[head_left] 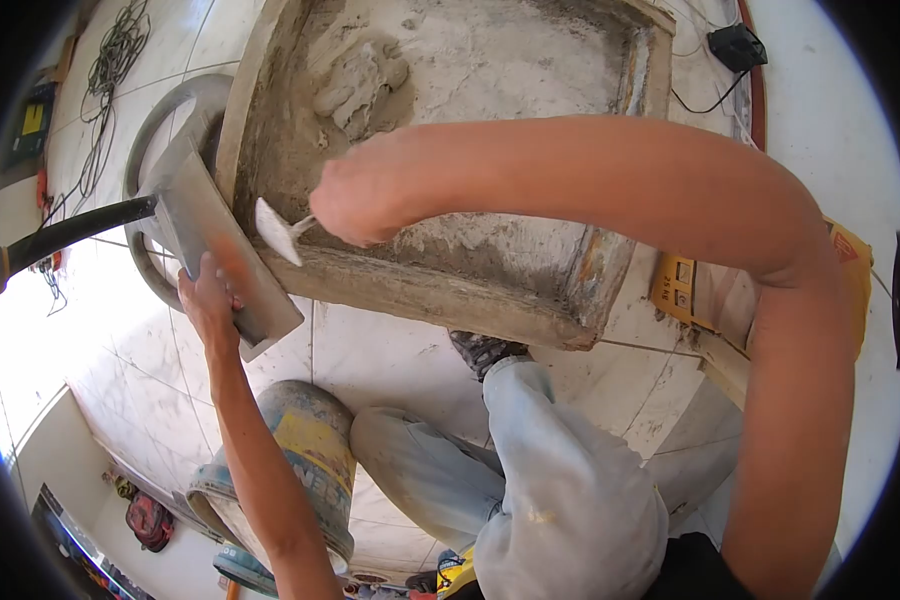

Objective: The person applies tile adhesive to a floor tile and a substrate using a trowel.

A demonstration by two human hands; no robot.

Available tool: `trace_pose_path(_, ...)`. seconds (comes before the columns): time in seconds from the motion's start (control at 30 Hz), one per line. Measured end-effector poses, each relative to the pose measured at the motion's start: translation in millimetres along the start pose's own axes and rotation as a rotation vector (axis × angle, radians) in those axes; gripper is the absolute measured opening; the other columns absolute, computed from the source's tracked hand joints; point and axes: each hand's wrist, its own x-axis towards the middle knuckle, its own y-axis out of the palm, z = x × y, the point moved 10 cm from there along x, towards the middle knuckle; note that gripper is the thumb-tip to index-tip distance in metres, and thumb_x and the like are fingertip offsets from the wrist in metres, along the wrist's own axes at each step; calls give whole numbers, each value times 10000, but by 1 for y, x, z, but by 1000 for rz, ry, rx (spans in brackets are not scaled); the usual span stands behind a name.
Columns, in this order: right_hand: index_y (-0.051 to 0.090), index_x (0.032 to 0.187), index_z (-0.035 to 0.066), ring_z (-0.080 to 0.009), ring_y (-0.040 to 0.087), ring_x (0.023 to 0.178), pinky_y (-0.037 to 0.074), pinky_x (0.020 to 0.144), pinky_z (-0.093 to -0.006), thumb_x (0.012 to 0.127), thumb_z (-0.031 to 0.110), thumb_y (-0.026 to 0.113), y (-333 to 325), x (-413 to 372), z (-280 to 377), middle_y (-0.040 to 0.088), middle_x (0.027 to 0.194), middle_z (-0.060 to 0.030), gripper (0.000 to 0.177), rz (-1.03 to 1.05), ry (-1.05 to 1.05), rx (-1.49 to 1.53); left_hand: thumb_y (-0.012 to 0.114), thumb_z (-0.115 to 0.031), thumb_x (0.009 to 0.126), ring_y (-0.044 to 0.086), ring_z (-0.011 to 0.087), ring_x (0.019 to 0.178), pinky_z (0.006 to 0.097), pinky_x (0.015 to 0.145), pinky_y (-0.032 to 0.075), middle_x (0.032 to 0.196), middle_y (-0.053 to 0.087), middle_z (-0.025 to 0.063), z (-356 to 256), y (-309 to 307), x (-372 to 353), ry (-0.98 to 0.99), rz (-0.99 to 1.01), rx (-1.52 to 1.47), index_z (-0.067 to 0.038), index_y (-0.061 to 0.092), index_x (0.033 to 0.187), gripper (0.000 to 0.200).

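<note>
My left hand [210,300] is closed on a long metal trowel [215,245] at the left, beside the corner of a wooden mixing trough [420,290]. My right hand [360,195] is closed round the handle of a small trowel [282,232], whose blade is coated in pale mortar and hangs over the trough's near left edge, close to the long trowel. A lump of grey mortar [360,85] lies inside the trough, beyond my right hand. My right forearm crosses over the trough and hides part of it.
A wheel-like ring [145,150] with a black handle [80,227] lies left of the trough. A mortar-stained bucket [310,440] lies tilted by my left forearm. At the right is a yellow bag [678,285]. A coiled cable [120,60] lies on the tiles at the upper left.
</note>
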Motion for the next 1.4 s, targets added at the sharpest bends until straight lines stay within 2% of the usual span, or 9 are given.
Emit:
trace_pose_path(0.07, 702, 901, -33, -347, 700, 855, 559, 698, -467, 805, 56, 572, -12, 9, 12, 701, 931, -195, 185, -185, -63, 9, 574, -282, 912, 445, 135, 452, 299, 396, 379, 637, 466, 38, 0, 1, 1, -10, -11, 11, 13, 498, 1068, 342)
trace_pose_path(0.27, 693, 915, -51, -365, 695, 869, 561, 717, -456, 794, 58, 559, 24, -36, -11, 699, 923, -228, 211, -53, -68, -32, 580, -293, 913, 457, 137, 465, 295, 407, 391, 643, 473, 38, -1, 0, 0, -7, -18, 41, 4, 510, 1081, 348)
trace_pose_path(0.67, 647, 881, -78, -376, 690, 784, 557, 668, -469, 799, 60, 568, 49, -85, -37, 686, 848, -218, 178, -103, -36, -55, 580, -288, 937, 463, 127, 497, 280, 413, 366, 661, 486, 29, -4, 3, -5, -27, -27, 1, -38, 520, 1039, 277)
trace_pose_path(0.8, 645, 918, -72, -381, 690, 823, 558, 698, -470, 805, 63, 568, 44, -50, -34, 687, 878, -222, 193, 34, 22, 43, 580, -280, 941, 430, 114, 475, 278, 409, 358, 627, 449, 8, -5, 5, -5, -21, 1, -10, -52, 517, 1014, 248)
trace_pose_path(0.87, 657, 893, -63, -377, 688, 840, 558, 707, -462, 795, 60, 575, 49, -39, -29, 690, 881, -214, 177, -174, -49, 28, 579, -270, 942, 388, 99, 452, 282, 399, 343, 591, 405, -15, 3, 5, -2, -49, 5, -52, -65, 509, 979, 220)
trace_pose_path(0.97, 676, 877, -43, -360, 689, 847, 559, 706, -456, 788, 51, 577, 82, -66, -52, 694, 873, -200, 164, -118, 79, 77, 580, -265, 943, 356, 87, 437, 287, 388, 329, 568, 376, -28, 5, 5, 1, -25, 16, -64, -77, 499, 953, 205)
trace_pose_path(1.2, 695, 901, -29, -354, 688, 836, 558, 688, -451, 789, 75, 580, 12, 3, -21, 701, 897, -193, 191, 12, -13, -44, 593, -262, 923, 409, 126, 450, 286, 395, 359, 601, 420, 9, -3, 1, -6, -32, -29, -28, -19, 512, 1064, 292)
trace_pose_path(1.3, 698, 885, -28, -358, 686, 812, 556, 672, -454, 768, 72, 588, 28, 11, -14, 703, 888, -191, 189, -121, -162, -87, 596, -265, 920, 411, 127, 453, 289, 393, 361, 606, 423, 11, -2, 7, -1, -29, 9, -26, -18, 510, 1063, 299)
trace_pose_path(1.4, 703, 880, -18, -370, 686, 820, 554, 664, -459, 750, 72, 604, 69, -39, -39, 704, 884, -181, 186, -27, -40, 9, 594, -267, 923, 406, 123, 448, 288, 390, 362, 597, 416, 7, 1, 6, -3, -41, -16, -13, -27, 512, 1052, 284)
